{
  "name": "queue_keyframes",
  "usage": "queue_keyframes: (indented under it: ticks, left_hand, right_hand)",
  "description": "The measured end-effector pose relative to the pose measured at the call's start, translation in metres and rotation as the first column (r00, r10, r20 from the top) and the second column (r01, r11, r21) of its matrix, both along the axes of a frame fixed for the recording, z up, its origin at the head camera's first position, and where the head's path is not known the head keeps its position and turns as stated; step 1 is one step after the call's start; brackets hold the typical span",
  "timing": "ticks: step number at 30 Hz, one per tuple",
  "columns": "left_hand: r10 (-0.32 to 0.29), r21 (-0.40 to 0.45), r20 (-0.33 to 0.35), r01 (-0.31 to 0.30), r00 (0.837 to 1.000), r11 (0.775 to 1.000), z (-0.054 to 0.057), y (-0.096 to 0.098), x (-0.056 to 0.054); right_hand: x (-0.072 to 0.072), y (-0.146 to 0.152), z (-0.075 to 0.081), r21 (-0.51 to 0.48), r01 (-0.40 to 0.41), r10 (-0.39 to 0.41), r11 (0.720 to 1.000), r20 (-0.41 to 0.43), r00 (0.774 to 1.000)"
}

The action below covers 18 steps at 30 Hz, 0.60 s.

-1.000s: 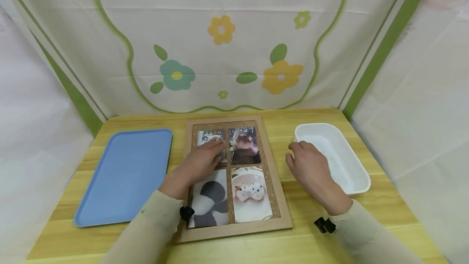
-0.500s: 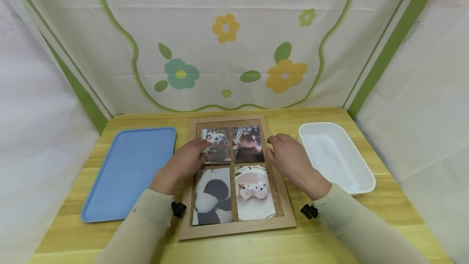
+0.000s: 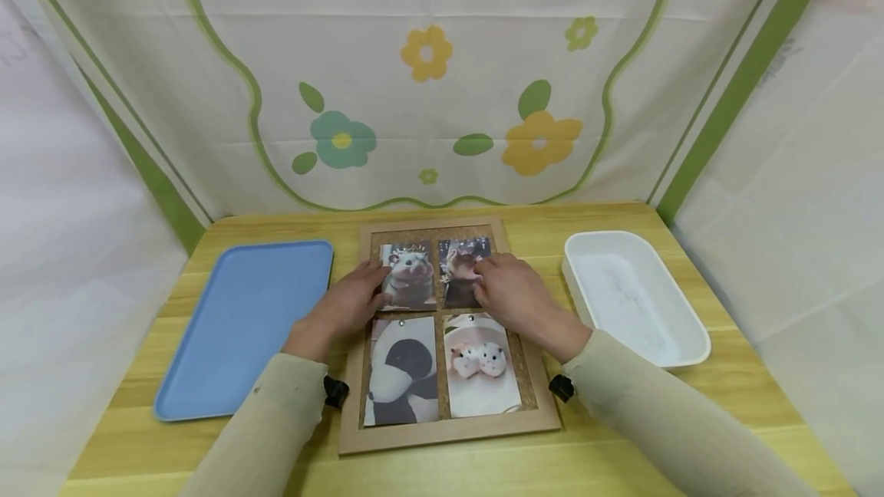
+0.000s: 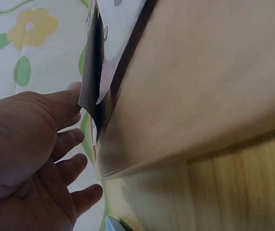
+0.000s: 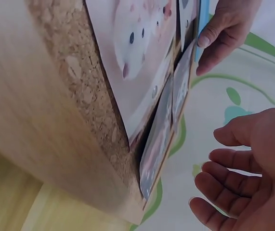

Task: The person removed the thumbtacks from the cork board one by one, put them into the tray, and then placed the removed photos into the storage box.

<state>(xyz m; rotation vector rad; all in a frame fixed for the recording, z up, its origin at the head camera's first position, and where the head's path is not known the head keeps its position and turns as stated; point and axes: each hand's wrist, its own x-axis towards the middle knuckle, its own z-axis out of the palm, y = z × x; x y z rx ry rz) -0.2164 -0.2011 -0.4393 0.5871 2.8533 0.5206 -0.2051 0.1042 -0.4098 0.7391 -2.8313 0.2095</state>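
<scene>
A wood-framed cork board [image 3: 456, 432] bears several photos, and pins show at the tops of the lower ones. My left hand [image 3: 345, 304] is at the left edge of the upper left photo [image 3: 412, 276], which shows a small animal with a crown. In the left wrist view, that hand [image 4: 36, 144] has loosely bent fingers, and one fingertip meets a lifted photo corner. My right hand [image 3: 521, 297] is over the right part of the darker upper right photo [image 3: 457, 274]. In the right wrist view, the right hand [image 5: 245, 168] has relaxed, slightly bent fingers, holding nothing visible.
A blue tray [image 3: 242, 328] lies left of the board on the wooden table [image 3: 601, 436]. To the right stands a white plastic basin [image 3: 635, 305]. Below are a black-and-white photo [image 3: 403, 374] and one of two white figures [image 3: 481, 374]. A flowered cloth [image 3: 414, 121] hangs behind.
My right hand has moved left from beside the basin to over the upper right photo. My left hand has drawn back left, uncovering the upper left photo.
</scene>
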Motion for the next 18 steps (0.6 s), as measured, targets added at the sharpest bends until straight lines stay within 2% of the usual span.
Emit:
queue_keyframes:
  ticks: [7,18]
  left_hand:
    - [-0.006,-0.025,0.037,0.007,0.999,1.000,-0.003,-0.003,0.001]
    - [-0.015,-0.037,0.092,0.019,0.996,0.999,-0.006,-0.003,0.000]
  right_hand:
    - [-0.007,-0.009,-0.004,-0.003,-0.077,0.077,0.997,-0.018,0.997]
    - [-0.015,-0.014,-0.014,0.012,-0.072,0.071,0.997,0.065,0.995]
